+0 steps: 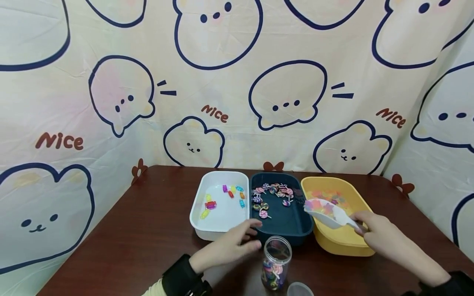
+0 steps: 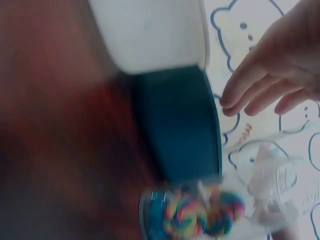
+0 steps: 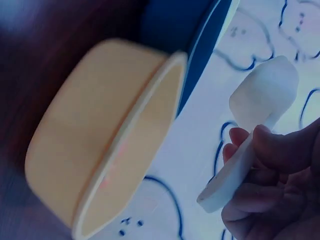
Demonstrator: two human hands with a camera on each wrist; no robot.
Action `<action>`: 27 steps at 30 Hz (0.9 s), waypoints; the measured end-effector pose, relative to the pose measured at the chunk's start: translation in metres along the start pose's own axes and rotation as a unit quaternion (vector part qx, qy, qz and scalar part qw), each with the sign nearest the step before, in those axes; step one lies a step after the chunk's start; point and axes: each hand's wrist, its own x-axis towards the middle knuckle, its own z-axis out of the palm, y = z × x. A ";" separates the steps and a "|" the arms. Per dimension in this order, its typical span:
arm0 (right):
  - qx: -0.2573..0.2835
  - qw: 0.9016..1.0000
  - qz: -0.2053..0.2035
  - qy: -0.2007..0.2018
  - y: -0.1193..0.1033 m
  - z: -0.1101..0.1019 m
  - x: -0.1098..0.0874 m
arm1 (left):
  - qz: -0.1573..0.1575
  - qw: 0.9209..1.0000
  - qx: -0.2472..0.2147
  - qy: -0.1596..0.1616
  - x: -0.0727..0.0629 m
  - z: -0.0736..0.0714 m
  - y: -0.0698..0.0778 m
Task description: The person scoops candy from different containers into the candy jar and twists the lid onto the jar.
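Note:
My right hand (image 1: 385,234) grips the handle of a white scoop (image 1: 335,216), raised over the left part of the yellow bin (image 1: 342,244). Pink, orange and yellow translucent pieces fill the scoop's bowl; the right wrist view shows only the underside of the scoop (image 3: 265,92). My left hand (image 1: 231,246) holds nothing, its fingers loosely bent, just left of a clear jar (image 1: 277,263). This jar stands upright without a lid, with swirl lollipops (image 2: 187,217) in its lower part. A gap shows between the left hand and the jar.
A white bin (image 1: 222,236) with a few small bright candies stands at left. Beside it, a dark blue bin (image 1: 286,230) holds several swirl lollipops. At the front edge of view lies a round translucent lid-like piece (image 1: 300,290). A printed cloth (image 1: 237,90) hangs behind the brown table (image 1: 122,246).

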 end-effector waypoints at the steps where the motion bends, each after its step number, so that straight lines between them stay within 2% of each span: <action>1: -0.004 1.000 -0.008 0.002 -0.004 0.002 -0.004 | 0.000 1.000 -0.008 -0.018 0.002 0.006 -0.017; 3: -0.011 0.999 -0.032 0.012 -0.011 0.007 -0.010 | -0.004 0.999 -0.023 -0.044 0.008 0.018 -0.043; 6: -0.012 0.998 -0.067 0.016 -0.019 0.013 -0.017 | -0.017 0.997 -0.047 -0.057 0.014 0.033 -0.053; 8: -0.011 0.996 -0.090 0.017 -0.023 0.016 -0.022 | -0.015 0.997 -0.053 -0.055 0.017 0.040 -0.051; 10: -0.015 0.996 -0.091 0.003 -0.026 0.018 -0.025 | -0.009 0.997 -0.061 -0.047 0.020 0.046 -0.047; 13: -0.025 0.998 -0.052 -0.041 -0.032 0.018 -0.027 | -0.001 0.998 -0.061 -0.035 0.022 0.052 -0.040; 16: -0.022 0.996 0.007 -0.088 -0.038 0.017 -0.027 | 0.004 0.998 -0.049 -0.024 0.022 0.055 -0.035; 19: -0.026 0.993 0.042 -0.105 -0.044 0.017 -0.027 | 0.006 0.999 -0.036 -0.016 0.021 0.057 -0.031; 22: -0.067 0.993 0.037 -0.088 -0.049 0.016 -0.029 | 0.004 0.999 -0.044 -0.014 0.021 0.058 -0.030; 27: -0.162 0.986 -0.012 -0.024 -0.055 0.016 -0.035 | -0.005 0.998 -0.062 -0.013 0.022 0.058 -0.028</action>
